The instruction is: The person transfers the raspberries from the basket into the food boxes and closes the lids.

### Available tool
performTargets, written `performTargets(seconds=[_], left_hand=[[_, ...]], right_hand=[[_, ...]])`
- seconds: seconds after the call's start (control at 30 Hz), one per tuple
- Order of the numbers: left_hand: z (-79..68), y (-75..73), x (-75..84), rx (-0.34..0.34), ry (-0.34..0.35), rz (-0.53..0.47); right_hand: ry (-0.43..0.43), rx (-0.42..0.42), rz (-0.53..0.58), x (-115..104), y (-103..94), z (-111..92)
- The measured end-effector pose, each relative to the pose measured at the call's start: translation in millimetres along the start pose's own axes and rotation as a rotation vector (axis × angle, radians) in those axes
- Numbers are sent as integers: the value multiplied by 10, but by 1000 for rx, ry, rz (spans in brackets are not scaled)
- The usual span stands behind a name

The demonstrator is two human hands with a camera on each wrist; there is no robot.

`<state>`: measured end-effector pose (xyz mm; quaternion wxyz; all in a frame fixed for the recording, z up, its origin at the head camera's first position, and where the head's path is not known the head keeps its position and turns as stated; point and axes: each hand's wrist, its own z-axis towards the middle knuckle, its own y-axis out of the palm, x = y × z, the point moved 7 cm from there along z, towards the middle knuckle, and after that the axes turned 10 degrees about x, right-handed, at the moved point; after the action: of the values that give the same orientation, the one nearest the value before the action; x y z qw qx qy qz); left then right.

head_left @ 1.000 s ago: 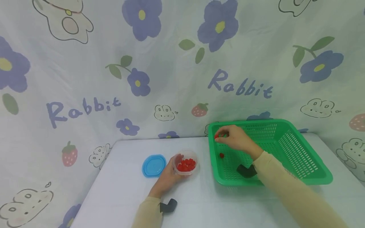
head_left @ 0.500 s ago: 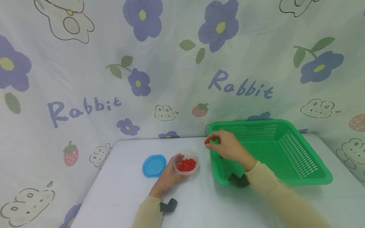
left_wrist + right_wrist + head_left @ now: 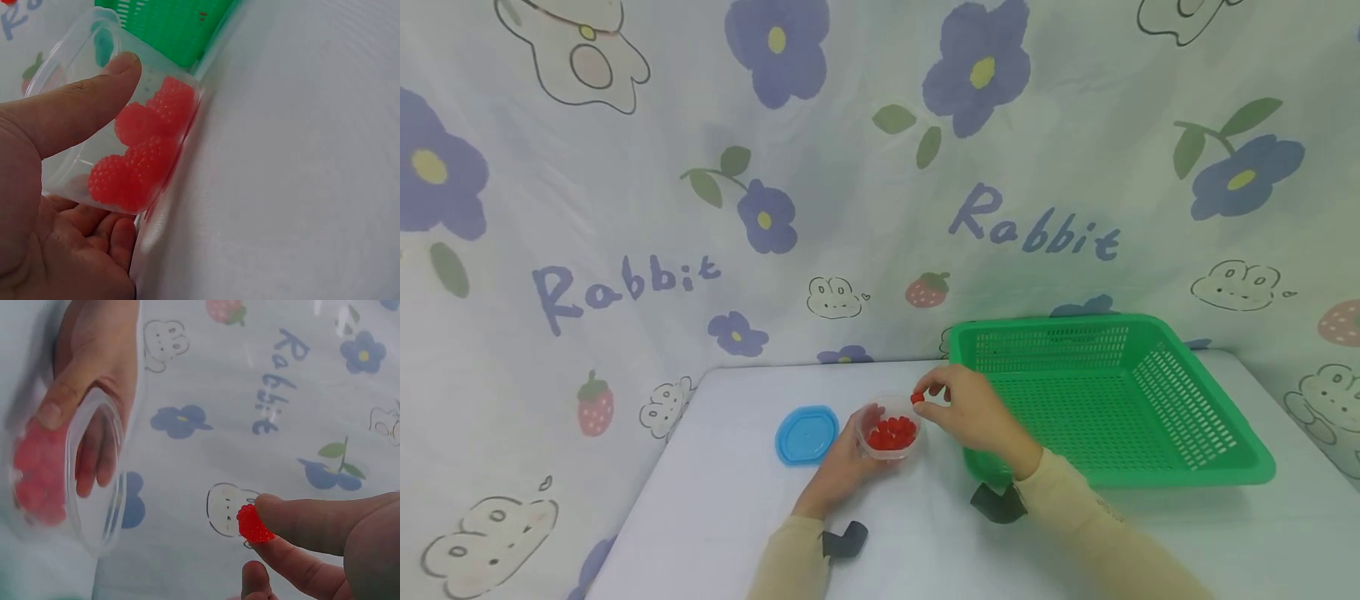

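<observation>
A clear plastic tub (image 3: 889,455) stands uncovered on the table, holding several red raspberries (image 3: 150,162) at its bottom. My left hand (image 3: 842,460) grips the tub from its left side, thumb across the near wall and fingers behind it in the left wrist view. Between thumb and forefinger my right hand (image 3: 973,412) pinches a single raspberry (image 3: 255,524), held up near the tub's right rim. The blue lid (image 3: 807,435) lies on the table left of the tub.
A green slotted basket (image 3: 1225,417) sits on the right of the white table (image 3: 715,500), its left wall close by my right hand. Behind the table hangs a printed cloth (image 3: 865,192).
My right hand has moved left from inside the basket, carrying the raspberry over the basket's rim to the tub. My left hand and the tub have stayed in place.
</observation>
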<state>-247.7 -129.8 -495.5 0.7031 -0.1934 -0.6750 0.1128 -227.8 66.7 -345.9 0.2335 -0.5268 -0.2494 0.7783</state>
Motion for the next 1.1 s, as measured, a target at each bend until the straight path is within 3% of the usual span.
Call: performTargets(seconds=[0.87, 1.1], left_hand=[[15, -9, 26, 9, 47, -3], [20, 4, -3, -1, 58, -36]], right_hand=[[94, 39, -85, -86, 622, -159], [55, 89, -126, -61, 701, -215]])
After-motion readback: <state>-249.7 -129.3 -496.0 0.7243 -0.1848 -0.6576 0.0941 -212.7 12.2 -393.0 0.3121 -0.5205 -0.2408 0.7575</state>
